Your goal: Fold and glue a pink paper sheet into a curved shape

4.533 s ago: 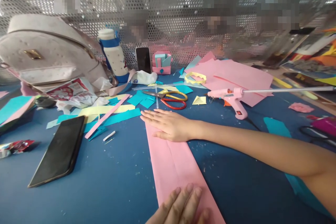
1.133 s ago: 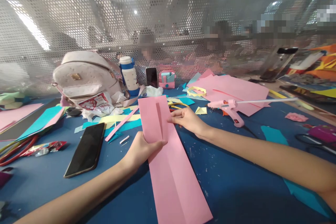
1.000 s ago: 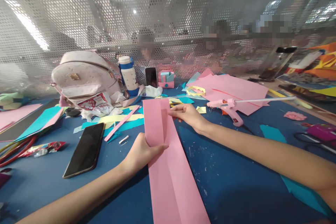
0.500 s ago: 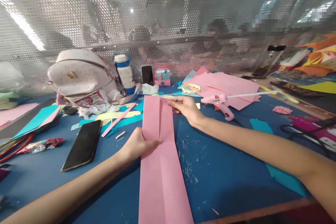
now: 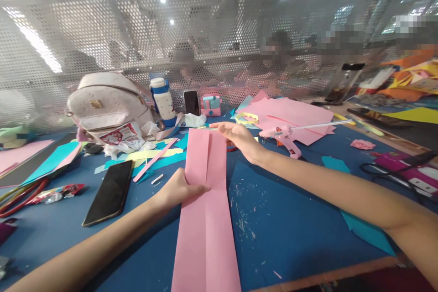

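A long pink paper strip (image 5: 207, 219) with a lengthwise fold lies on the blue table (image 5: 294, 219), running away from me. My left hand (image 5: 178, 189) pinches its left edge about halfway along, thumb on top. At the strip's far right corner my right hand (image 5: 239, 139) holds the paper with its fingers closed on the edge.
A black phone (image 5: 108, 191) lies to the left. Beyond are a pale backpack (image 5: 106, 105), a white and blue bottle (image 5: 163, 105), paper scraps, pink sheets (image 5: 294, 114) and a pink glue gun (image 5: 282, 136). A perforated metal screen (image 5: 219, 41) with people behind it closes the back.
The strip, flat under both palms at first, was lifted and pinched. In the last second it settled lower and straighter, and my right hand slid to its far corner.
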### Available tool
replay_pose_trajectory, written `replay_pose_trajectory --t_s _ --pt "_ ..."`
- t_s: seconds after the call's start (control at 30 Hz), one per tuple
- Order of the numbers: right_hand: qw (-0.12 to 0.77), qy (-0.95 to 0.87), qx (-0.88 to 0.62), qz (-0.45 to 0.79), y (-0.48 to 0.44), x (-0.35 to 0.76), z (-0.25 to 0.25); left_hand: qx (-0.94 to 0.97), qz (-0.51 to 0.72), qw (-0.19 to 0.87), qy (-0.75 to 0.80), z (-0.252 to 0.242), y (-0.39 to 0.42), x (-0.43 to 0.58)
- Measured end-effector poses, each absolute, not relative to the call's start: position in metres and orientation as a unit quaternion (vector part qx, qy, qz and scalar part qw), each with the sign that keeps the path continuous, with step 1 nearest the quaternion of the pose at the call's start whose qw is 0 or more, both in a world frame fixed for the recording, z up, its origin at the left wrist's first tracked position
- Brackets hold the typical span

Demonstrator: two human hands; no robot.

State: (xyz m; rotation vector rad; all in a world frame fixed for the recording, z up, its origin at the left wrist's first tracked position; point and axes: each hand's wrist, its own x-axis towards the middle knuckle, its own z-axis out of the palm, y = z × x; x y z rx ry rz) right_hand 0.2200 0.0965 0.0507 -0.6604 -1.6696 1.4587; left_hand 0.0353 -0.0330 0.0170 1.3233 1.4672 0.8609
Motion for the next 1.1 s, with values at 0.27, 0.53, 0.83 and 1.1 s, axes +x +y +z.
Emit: replay_pose_trajectory --t_s 0.27,0.53,0.83,1.1 --pt "0.328 -0.715 -0.289 0.546 0.092 0.217 0.043 0.574 0.284 0.539 0.548 0.027 -0.03 0.026" --pt "0.354 -0.738 -0.267 0.509 0.112 0.225 0.054 0.5 0.313 0.502 0.632 0.024 -0.029 0.03" --pt "0.419 -0.761 -0.266 0.417 0.126 0.237 0.073 0.484 0.315 0.504 0.642 0.019 -0.027 0.019" --pt "0.48 -0.805 -0.232 0.26 0.114 0.251 0.111 0.489 0.329 0.508 0.628 0.018 -0.025 0.014"
